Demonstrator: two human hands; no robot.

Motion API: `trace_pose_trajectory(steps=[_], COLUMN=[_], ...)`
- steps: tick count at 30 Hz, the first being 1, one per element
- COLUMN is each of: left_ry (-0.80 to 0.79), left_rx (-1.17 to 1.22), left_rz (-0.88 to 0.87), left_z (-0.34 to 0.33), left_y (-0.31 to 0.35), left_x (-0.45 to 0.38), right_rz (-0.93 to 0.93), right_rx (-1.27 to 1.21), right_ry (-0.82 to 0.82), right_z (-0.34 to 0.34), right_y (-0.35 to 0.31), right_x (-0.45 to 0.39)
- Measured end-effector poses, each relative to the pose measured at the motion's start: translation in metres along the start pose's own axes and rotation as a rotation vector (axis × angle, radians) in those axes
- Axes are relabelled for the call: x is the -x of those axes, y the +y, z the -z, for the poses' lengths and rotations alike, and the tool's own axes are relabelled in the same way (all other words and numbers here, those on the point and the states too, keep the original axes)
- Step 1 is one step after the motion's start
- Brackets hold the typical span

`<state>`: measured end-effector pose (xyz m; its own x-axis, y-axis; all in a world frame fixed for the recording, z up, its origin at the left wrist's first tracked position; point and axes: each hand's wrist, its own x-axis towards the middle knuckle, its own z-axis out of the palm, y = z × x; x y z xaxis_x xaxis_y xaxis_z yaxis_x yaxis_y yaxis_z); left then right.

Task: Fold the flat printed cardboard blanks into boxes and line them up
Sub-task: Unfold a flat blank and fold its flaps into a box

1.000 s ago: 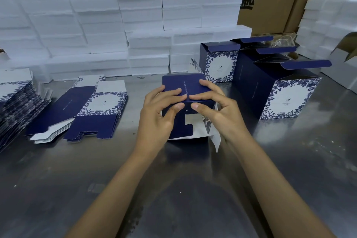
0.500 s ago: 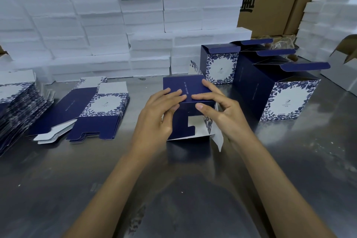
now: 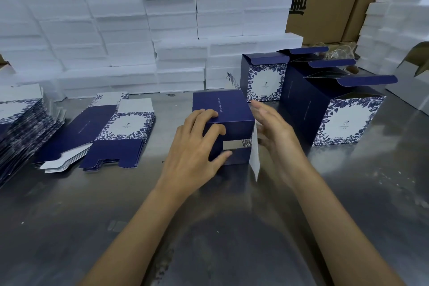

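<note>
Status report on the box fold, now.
Left hand grips the half-folded box. Right hand open beside it, at the loose white flap. Finished boxes stand right; nothing obstructing.

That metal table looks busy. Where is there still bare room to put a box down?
The steel table is bare along the near edge, around the forearms, and right of the right hand, in front of the folded boxes. The left is crowded with flat blanks, the back with white foam blocks.
</note>
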<state>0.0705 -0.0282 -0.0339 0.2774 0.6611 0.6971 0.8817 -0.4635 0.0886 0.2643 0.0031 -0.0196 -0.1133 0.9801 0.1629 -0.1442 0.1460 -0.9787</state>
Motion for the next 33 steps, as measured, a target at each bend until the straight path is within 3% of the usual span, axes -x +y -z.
trace_pose_trajectory(steps=[3, 6, 9, 12, 17, 24, 33], left_ry=[0.038, 0.072, 0.133, 0.162, -0.028, -0.108, -0.114], left_rx=[-0.014, 0.016, 0.238, 0.427, 0.720, 0.710, 0.689], left_rz=[0.003, -0.005, 0.084, 0.265, 0.510, 0.522, 0.528], left_z=[-0.006, -0.011, -0.013, -0.014, -0.017, -0.018, -0.020], left_y=[-0.004, -0.006, -0.008, -0.010, -0.017, -0.013, -0.009], left_x=[0.000, 0.000, 0.001, 0.002, 0.009, 0.010, 0.010], right_rz=[-0.075, -0.139, -0.123, -0.119, -0.002, 0.080, 0.114], right_rx=[0.010, 0.108, 0.181, 0.194, 0.277, 0.488, 0.639], right_ry=[-0.035, -0.228, -0.323, -0.248, 0.017, 0.211, 0.296], right_z=[0.006, 0.007, 0.008, 0.002, -0.016, -0.021, -0.022], right_y=[0.005, 0.010, 0.014, 0.019, 0.032, 0.035, 0.037], right_x=[-0.004, 0.002, 0.004, 0.002, 0.002, 0.004, 0.006])
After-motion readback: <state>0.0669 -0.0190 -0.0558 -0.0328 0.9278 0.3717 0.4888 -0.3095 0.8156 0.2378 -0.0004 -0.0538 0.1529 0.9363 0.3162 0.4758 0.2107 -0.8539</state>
